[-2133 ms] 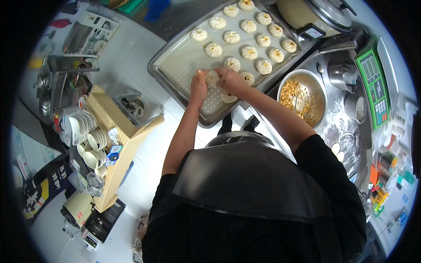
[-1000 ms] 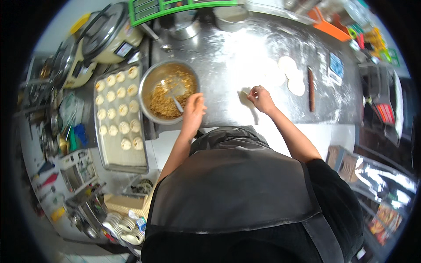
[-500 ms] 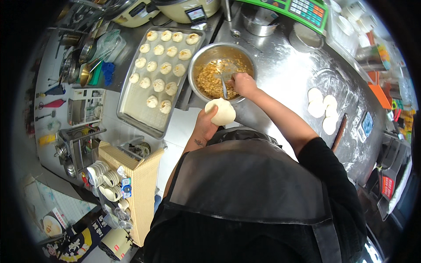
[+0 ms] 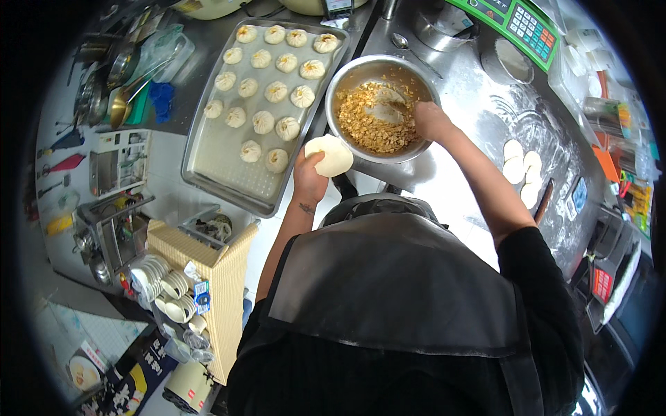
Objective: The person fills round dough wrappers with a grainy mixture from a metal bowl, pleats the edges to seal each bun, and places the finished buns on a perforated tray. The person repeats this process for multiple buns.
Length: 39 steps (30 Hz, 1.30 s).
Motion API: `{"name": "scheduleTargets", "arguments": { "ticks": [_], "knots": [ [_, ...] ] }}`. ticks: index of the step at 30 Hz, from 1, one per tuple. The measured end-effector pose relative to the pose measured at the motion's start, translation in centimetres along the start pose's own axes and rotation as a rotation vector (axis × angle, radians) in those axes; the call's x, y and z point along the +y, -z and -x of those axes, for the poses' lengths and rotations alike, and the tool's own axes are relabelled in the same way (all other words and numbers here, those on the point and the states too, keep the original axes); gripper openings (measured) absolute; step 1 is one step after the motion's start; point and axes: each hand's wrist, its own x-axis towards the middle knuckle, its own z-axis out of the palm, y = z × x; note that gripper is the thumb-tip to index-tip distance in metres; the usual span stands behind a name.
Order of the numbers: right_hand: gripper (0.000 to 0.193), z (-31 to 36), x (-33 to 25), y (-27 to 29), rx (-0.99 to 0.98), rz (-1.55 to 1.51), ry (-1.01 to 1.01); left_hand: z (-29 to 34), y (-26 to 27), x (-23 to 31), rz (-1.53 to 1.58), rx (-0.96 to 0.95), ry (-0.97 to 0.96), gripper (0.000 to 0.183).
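Observation:
In my left hand [image 4: 309, 179] is a round, flat dough wrapper [image 4: 334, 157], held between thumb and fingers just outside the near left rim of a steel mixing bowl [image 4: 431, 89]. My right hand [image 4: 431, 120] reaches over the bowl's right side, its fingers closed round a metal spoon whose far part is blurred or sunk in the filling. Crumbly golden-brown filling [image 4: 371, 133] lies in the bowl, with a paler scraped patch in its middle. Left of the bowl, a perforated metal tray [image 4: 225, 163] carries rows of pleated filled buns [image 4: 276, 91].
Several more wrappers [image 4: 513, 170] lie on the floured steel worktop [image 4: 479, 128] at the right, beside a wooden rolling pin [image 4: 544, 201]. A loose spoon [image 4: 416, 54], a steel pot [image 4: 510, 61] and a green scale [image 4: 517, 24] stand beyond the bowl.
My left hand has drawn the wrapper left relative to the bowl, away from its near rim. My right hand has moved toward the bowl's right rim, and the spoon has shifted in the filling.

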Motion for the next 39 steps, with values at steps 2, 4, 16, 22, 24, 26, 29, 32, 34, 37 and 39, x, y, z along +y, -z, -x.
{"name": "scheduleTargets", "arguments": {
  "ticks": [2,4,16,22,24,26,29,32,34,37,39],
  "knots": [
    [0.023,2.7,0.7,0.2,0.011,0.150,0.068,-1.3,0.5,0.1,0.036,0.000,0.079,0.036],
    [0.021,4.4,0.3,-0.5,0.006,0.160,0.054,-2.1,0.7,-0.1,0.044,-0.037,0.130,0.034],
    [0.022,2.3,-5.3,-7.2,0.253,-0.533,-0.100,-2.6,0.4,0.9,-0.076,-0.154,0.271,0.037],
    [0.015,2.3,-5.4,-6.3,-0.109,-1.532,-0.270,-2.1,-1.8,2.5,-0.081,-0.204,0.248,0.039],
    [0.014,3.3,-5.3,-5.8,-0.114,-1.663,-0.274,-2.5,-2.8,3.0,-0.089,-0.168,0.229,0.038],
    [0.015,4.5,-5.0,-5.4,-0.061,-1.677,-0.230,-3.5,-3.7,3.3,-0.089,-0.177,0.203,0.038],
    [0.018,6.4,-5.7,-5.0,0.158,-1.449,-0.150,-5.9,-5.2,2.9,-0.041,-0.095,0.304,0.040],
    [0.022,8.1,-6.9,-5.1,0.479,-0.890,0.083,-8.3,-6.4,1.9,0.059,-0.081,0.393,0.045],
    [0.026,8.6,-7.3,-5.4,0.670,-0.426,0.268,-9.2,-6.7,1.3,0.125,-0.102,0.418,0.045],
    [0.023,7.2,-6.1,-5.8,0.690,-0.593,0.173,-9.2,-6.0,1.2,0.137,-0.110,0.390,0.046],
    [0.018,4.4,-4.1,-5.9,0.730,-0.657,0.098,-8.5,-5.1,1.7,0.113,-0.141,0.336,0.043]
  ]
}}
